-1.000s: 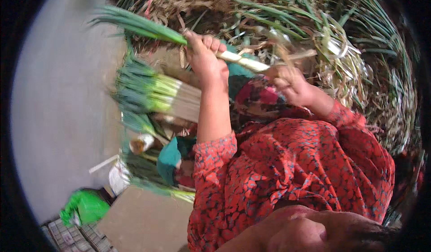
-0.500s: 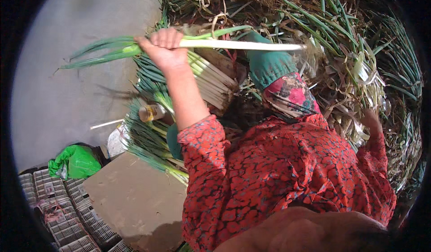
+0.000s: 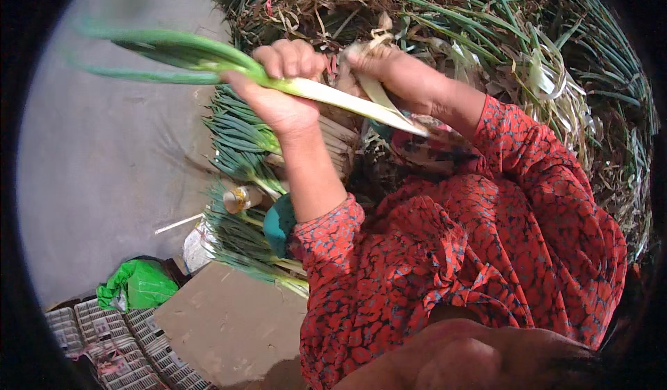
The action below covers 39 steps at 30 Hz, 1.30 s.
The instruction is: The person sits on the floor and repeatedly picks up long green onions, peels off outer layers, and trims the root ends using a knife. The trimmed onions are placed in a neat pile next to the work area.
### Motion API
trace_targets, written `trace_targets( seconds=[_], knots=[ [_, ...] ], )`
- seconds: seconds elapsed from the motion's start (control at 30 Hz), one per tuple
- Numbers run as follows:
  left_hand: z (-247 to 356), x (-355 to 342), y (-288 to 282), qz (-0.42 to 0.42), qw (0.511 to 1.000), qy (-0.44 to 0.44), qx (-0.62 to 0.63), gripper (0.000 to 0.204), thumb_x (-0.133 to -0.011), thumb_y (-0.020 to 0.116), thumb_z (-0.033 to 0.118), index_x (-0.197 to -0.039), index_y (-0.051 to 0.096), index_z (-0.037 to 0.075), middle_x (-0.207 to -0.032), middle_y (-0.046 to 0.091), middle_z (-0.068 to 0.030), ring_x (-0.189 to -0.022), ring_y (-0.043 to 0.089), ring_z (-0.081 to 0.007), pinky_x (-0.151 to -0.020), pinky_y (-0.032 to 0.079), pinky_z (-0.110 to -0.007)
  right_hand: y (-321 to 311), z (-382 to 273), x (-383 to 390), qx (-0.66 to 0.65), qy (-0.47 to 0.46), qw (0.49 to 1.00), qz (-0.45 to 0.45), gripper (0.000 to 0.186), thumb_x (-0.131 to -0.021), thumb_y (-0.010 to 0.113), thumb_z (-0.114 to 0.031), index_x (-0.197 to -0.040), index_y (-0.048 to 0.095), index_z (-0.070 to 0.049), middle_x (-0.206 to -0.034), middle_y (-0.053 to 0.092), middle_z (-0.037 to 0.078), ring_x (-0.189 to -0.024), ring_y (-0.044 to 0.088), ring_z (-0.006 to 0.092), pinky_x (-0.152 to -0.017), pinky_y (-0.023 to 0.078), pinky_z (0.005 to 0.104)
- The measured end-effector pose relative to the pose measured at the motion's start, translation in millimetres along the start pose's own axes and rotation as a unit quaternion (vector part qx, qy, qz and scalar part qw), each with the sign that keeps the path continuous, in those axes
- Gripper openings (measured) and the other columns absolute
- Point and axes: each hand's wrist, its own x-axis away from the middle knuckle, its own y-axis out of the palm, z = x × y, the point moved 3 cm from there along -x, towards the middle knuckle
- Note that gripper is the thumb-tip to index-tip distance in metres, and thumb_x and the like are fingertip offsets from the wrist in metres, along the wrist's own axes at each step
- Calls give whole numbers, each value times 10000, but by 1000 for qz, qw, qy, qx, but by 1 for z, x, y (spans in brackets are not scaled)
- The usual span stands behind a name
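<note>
My left hand [image 3: 278,91] is closed round a long leek [image 3: 340,102], whose green leaves reach to the upper left and whose white end points right. My right hand [image 3: 396,77] is closed on a pale outer layer [image 3: 375,88] that curls away from that stalk. Below my hands a bundle of leeks [image 3: 235,119] lies with green tops to the left, partly hidden by my left arm. Teal and floral cloth [image 3: 278,227] shows at my legs.
A heap of dry peelings and green leaves [image 3: 556,77] fills the top and right. More leeks [image 3: 246,244], a cylindrical container [image 3: 240,197], a cardboard sheet [image 3: 208,320], a green bag [image 3: 135,286] and several slatted plastic crates [image 3: 111,341] lie at the lower left. Grey floor [image 3: 90,168] runs along the left.
Half a second ago my right hand was down by the peelings at the right; it has risen to the stalk and holds its outer layer. The stalk now slopes down to the right.
</note>
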Motion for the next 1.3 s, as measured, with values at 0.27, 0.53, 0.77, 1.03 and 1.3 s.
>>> trace_targets(
  seconds=[0.27,0.53,0.77,1.03,1.3],
  knots=[
    [103,19,-88,122,984,131,3,587,-747,291,677,-658,423,112,-455,304,37,-349,255,-63,-286,209,-182,-184,-5,79,-47,47,960,271,126,-875,428,-274,-826,464,-163,-531,284,-82,-394,254,35,-318,169,183],
    [152,47,-141,168,972,160,26,657,-728,202,722,-504,387,133,-436,289,33,-339,273,-62,-295,224,-172,-349,-18,261,763,220,473,383,280,-813,368,-218,-1053,441,-92,-955,547,229,-879,524,399,-711,415,483],
    [120,24,-92,26,992,98,70,595,-751,333,660,-637,463,91,-435,314,33,-320,250,-62,-272,218,-167,-216,-27,175,708,-70,666,224,523,-757,600,-169,-1209,374,-33,-1117,489,167,-1024,490,271,-869,385,352],
    [72,10,-21,-42,992,87,85,571,-764,355,636,-686,504,90,-436,285,42,-314,231,-45,-253,208,-159,36,-8,57,583,-243,768,-104,451,-785,566,-312,-1106,451,-17,-871,566,170,-775,565,332,-667,460,391],
    [56,16,-6,-88,992,86,-20,644,-759,249,689,-688,515,107,-433,292,20,-342,224,-82,-271,227,-194,7,31,28,396,-50,917,12,299,-866,470,-299,-860,563,-15,-612,534,125,-535,499,198,-537,418,334]
  ],
)
